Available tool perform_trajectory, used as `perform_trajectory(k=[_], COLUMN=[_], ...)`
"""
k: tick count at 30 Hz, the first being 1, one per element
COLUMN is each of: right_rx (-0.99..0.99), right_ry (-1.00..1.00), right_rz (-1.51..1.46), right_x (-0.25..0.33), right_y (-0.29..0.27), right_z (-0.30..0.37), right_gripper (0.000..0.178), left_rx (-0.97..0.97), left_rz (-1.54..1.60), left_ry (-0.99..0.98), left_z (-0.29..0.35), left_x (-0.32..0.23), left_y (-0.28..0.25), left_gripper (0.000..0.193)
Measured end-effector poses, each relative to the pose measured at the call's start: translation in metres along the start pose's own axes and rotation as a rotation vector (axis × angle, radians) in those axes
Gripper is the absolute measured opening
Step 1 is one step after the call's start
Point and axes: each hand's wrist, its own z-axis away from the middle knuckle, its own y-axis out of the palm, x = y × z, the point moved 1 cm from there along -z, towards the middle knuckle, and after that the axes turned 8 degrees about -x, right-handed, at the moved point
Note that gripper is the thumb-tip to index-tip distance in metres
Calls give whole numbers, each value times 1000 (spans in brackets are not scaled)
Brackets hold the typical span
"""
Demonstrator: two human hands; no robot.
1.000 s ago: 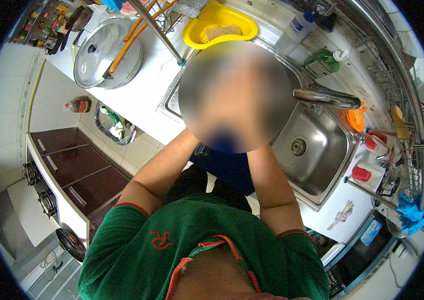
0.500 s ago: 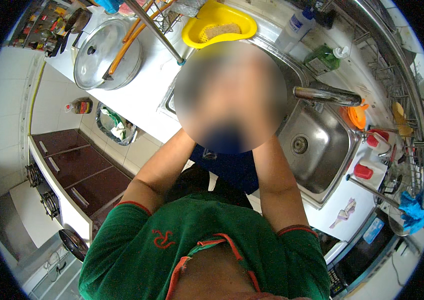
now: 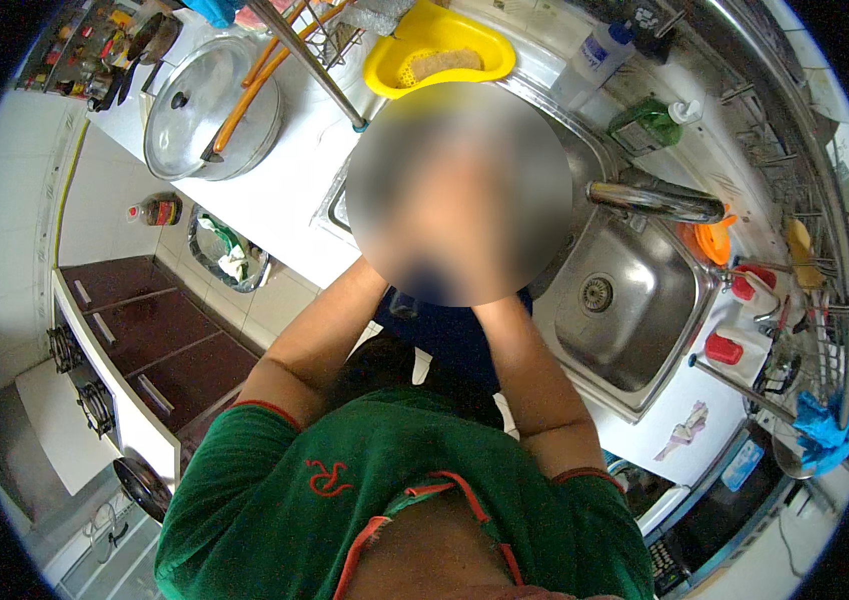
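Reaching over the stainless steel sink basin (image 3: pixel 634 310), both bare forearms run into a blurred patch, so the state of the hands cannot be told. Likely risk: knocking the chrome tap spout (image 3: pixel 654 198) just beside.

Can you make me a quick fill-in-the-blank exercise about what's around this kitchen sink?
1. The strainer basket at the sink's far edge is coloured ____.
2. The glass pot lid lies on the white ____.
3. The tap reaches out over the steel ____.
4. The person's shirt is coloured ____.

Missing words: yellow; counter; sink; green
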Motion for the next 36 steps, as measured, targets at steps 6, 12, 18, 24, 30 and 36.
perform_trajectory(k=[6,12,18,24,30,36], right_rx=[-164,-110,-118,-203,-239,-63], right_ry=[134,107,295,867,842,284], right_rz=[-140,-215,-424,-1205,-1197,-331], right_x=[-31,-20,-24,-46,-58,-37], right_y=[0,-7,-9,-30,-30,-22], right_z=[-49,-23,3,-9,-16,-6], right_gripper=[39,44,42,41,36,36], left_rx=[-39,-57,-38,191,265,69], left_rz=[309,313,513,1052,1395,1358], left_ry=[-296,-91,-234,-657,-751,-725], left_z=[1,-7,-7,-3,0,3], left_x=[-12,-13,-2,-34,-30,-16], left_y=[12,12,8,-1,-1,21], left_gripper=[47,52,56,53,49,51])
